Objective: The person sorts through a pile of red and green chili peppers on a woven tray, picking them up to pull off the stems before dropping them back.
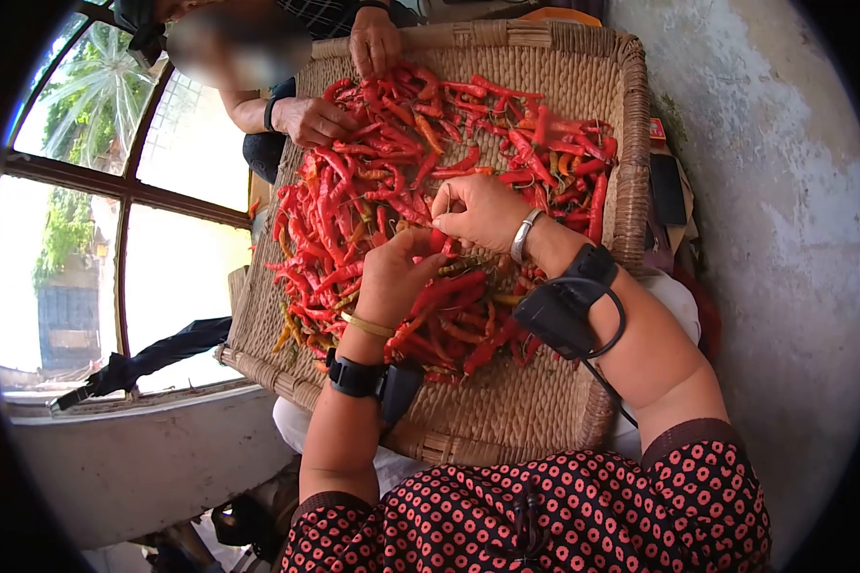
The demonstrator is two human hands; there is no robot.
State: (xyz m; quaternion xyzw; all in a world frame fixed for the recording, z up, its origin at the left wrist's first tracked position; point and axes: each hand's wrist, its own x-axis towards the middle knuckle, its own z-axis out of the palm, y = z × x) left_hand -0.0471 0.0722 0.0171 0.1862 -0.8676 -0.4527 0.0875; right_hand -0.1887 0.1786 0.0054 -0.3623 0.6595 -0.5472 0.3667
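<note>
My left hand (394,279) is closed in a pinch on a red chili pepper (437,241) over the middle of the heap. Close beside it, my right hand (483,212) has thumb and forefinger pinched together at the pepper's upper end; what lies between those fingertips is too small to make out. Beneath both hands, red chili peppers (330,215) with a few orange and greenish ones cover much of a woven tray (506,411). A looser group of peppers lies toward the tray's far right.
Across the tray, another person's two hands (315,120) touch the peppers at the far left. A window (124,191) and a folded black umbrella (153,355) are on the left. A bare wall (755,191) rises on the right, with a dark phone-like object (667,189) beside the tray.
</note>
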